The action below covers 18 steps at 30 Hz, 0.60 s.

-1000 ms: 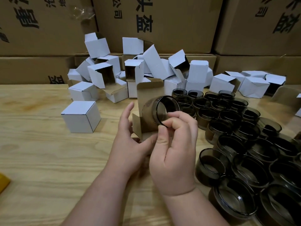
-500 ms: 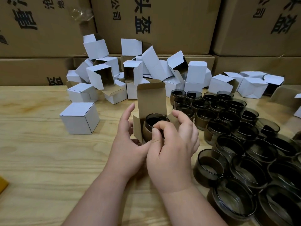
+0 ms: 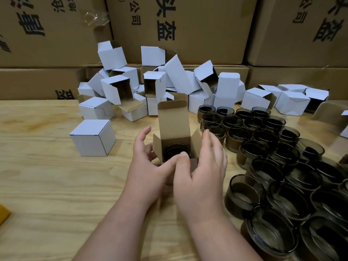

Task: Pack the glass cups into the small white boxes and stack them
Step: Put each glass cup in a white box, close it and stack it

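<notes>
A small box [image 3: 174, 121] stands open on the wooden table [image 3: 47, 176], its brown lid flap upright and its side flaps spread. A dark smoked glass cup [image 3: 176, 150] sits down inside it. My left hand [image 3: 145, 164] grips the box from the left, thumb across its front wall. On the box's right side is my right hand [image 3: 205, 166], its thumb on the front rim and its straight fingers by the right flap. One closed white box [image 3: 93, 137] stands alone to the left.
Several loose glass cups [image 3: 273, 147] crowd the table's right side up to the near edge. A pile of empty white boxes [image 3: 150, 85] lies behind, against large brown cartons [image 3: 188, 31]. A yellow object [image 3: 3, 215] shows at the left edge.
The cup, held tilted at the box mouth by my right hand, has gone down into the box. My right hand let go of it and shifted to the box's right side.
</notes>
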Each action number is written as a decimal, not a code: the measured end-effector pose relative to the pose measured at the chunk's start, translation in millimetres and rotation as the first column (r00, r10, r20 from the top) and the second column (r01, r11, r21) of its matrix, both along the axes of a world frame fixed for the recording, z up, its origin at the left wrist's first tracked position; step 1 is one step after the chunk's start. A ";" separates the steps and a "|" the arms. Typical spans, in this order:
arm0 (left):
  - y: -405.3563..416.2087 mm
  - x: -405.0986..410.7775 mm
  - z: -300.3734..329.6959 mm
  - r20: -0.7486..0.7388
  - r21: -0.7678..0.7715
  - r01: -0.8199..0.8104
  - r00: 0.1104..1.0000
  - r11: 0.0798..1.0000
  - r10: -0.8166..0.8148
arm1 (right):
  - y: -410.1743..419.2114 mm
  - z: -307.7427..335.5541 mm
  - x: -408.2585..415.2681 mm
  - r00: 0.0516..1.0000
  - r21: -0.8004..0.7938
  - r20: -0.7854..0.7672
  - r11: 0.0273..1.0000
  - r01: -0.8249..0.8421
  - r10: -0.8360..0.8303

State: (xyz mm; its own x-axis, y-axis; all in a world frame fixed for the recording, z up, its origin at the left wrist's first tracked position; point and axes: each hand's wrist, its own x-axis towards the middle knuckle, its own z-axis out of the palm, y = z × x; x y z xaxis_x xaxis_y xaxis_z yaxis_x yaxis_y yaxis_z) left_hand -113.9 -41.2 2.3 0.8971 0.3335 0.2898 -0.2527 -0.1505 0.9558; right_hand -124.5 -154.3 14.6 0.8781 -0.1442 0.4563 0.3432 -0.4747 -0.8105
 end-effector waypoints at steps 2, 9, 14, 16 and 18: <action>-0.7 -0.1 -0.2 0.002 -0.008 -0.003 1.000 1.000 0.003 | 0.0 -0.8 1.1 1.000 0.038 -0.018 0.999 -0.012 0.012; -0.6 0.2 -1.5 0.012 -0.006 -0.007 1.000 1.000 0.007 | -0.3 -7.3 6.3 0.998 0.266 -0.049 0.963 -0.031 0.046; -0.3 -2.2 -1.4 -0.011 0.028 0.060 0.998 0.998 -0.059 | 1.2 -12.1 9.8 0.992 0.306 -0.034 0.946 -0.108 0.124; 0.0 -3.2 -0.9 -0.026 0.070 0.055 0.998 0.996 -0.053 | 0.9 -12.1 9.7 0.991 0.308 -0.043 0.945 -0.107 0.126; 0.4 -2.5 0.3 0.008 0.095 0.032 0.999 0.995 -0.033 | -0.2 -11.7 10.2 0.990 0.292 -0.059 0.951 -0.106 0.129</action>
State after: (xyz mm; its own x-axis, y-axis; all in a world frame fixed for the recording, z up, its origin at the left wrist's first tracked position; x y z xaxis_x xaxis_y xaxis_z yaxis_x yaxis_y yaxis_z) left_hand -116.3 -40.8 2.6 0.9040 0.2747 0.3275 -0.2683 -0.2318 0.9350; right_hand -114.3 -154.5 2.9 0.9274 -0.1530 0.3413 0.3139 -0.1781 -0.9326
